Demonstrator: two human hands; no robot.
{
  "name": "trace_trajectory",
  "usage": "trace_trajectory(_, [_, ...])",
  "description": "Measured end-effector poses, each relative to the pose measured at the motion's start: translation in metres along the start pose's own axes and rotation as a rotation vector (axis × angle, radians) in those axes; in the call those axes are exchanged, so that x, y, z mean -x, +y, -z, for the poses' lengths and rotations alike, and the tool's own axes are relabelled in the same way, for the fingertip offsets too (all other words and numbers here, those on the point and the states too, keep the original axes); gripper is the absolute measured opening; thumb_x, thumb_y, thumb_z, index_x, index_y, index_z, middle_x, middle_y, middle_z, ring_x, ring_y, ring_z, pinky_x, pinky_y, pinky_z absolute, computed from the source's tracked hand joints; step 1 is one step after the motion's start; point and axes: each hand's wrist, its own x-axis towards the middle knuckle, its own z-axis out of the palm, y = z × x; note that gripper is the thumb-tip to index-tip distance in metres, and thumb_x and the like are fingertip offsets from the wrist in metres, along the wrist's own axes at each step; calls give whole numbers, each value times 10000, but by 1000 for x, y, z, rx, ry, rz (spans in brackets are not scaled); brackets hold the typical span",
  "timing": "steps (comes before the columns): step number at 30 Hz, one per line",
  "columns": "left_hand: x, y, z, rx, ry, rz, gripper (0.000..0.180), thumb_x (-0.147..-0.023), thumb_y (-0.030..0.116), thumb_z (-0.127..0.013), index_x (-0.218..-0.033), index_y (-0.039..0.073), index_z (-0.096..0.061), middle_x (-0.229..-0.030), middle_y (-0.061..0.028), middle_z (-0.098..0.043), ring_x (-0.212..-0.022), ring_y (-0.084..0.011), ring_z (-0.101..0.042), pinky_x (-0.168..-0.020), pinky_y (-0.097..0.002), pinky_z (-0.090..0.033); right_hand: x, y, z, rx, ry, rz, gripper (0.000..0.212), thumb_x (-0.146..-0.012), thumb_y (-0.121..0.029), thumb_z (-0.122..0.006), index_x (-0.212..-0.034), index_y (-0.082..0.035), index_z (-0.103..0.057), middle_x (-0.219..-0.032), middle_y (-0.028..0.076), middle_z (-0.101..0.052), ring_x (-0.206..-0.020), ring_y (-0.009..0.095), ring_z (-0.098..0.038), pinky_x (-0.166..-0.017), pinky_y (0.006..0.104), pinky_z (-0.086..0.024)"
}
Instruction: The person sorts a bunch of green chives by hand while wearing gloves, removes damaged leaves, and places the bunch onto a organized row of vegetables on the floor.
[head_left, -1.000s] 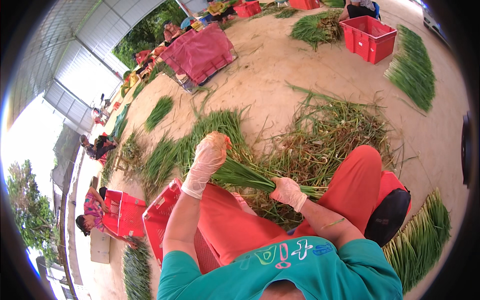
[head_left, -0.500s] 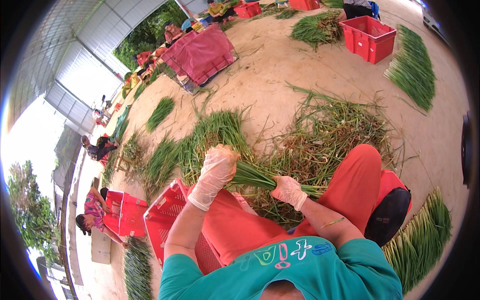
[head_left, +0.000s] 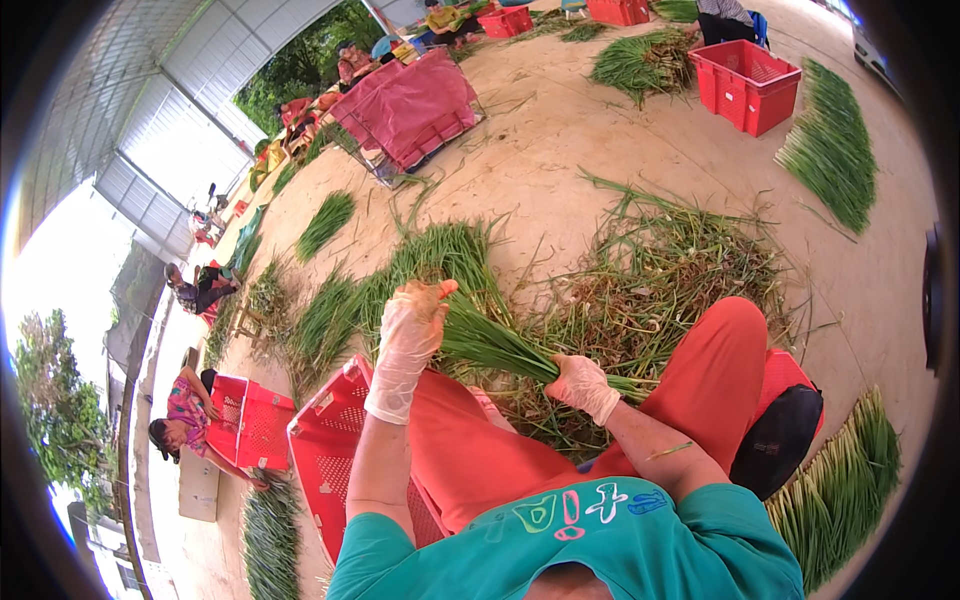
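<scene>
Green stalk bundle (head_left: 495, 340) sits in front of the person, above the gap between the legs, slanting down from left to right. Right hand (head_left: 583, 388) is closed around it toward the lower end, a short tail poking out past the fist. Gripping there likely keeps the stalks bunched and leaves the long side free. Left hand (head_left: 410, 325) is at the upper end, fingers curled; can't tell if it pinches any stalks.

Stalks: long, slim, flexible, fanning slightly beyond the grip. Gloves: thin, translucent, wrinkled film, so probably decent feel through them.

Red trousers (head_left: 480, 430) below, knees spread, which leaves working room between. Tangled pile (head_left: 660, 280) just beyond: mixed green and straw-brown, dry-looking, limp. Leafy heap (head_left: 450, 255) ahead-left is greener, mostly combed one way; within reach, I'd judge.

Red crate (head_left: 335, 430) by the left leg: rigid plastic, perforated walls. Lower right, stalk row (head_left: 840, 500) lies roughly parallel on smooth tan floor (head_left: 540, 130), presumably to keep it orderly.
</scene>
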Motion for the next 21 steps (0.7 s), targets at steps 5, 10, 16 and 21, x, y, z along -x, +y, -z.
trace_trajectory(5, [15, -10, -25, 218, 89, 200, 127, -833, 50, -587, -829, 64, -713, -795, -120, -658, -690, -262, -608, -632, -363, -479, 0, -5, -1, 29, -13, 6, 516, -694, -285, -685, -1172, -91, -674, -866, 197, -703, -856, 367, -682, -753, 442, -537])
trace_trajectory(10, [1, -5, 10, 893, 179, 386, 122, -904, 147, -638, -899, 56, -719, -774, -59, -672, -668, -151, -561, -659, -293, -443, 0, -1, -4, 78, 4, -2, 444, -712, -296, -679, -1105, -90, -679, -851, 195, -696, -853, 376, -677, -737, 464, -532])
trace_trajectory(16, [-7, 50, 16, -192, 35, -86, 134, -813, 215, -712, -871, 95, -717, -788, -96, -600, -878, -311, -567, -834, -439, -418, -4, 5, -12, 132, 9, 0, 381, -736, -293, -662, -1058, -90, -672, -844, 194, -689, -852, 391, -671, -727, 481, -527])
trace_trajectory(21, [7, 26, -36, -389, -87, -223, 47, -759, 107, -669, -720, 85, -681, -737, -105, -632, -759, -291, -585, -753, -432, -452, -4, -1, -9, 104, -1, 5, 373, -726, -281, -660, -1043, -86, -674, -838, 195, -688, -845, 390, -671, -727, 478, -526])
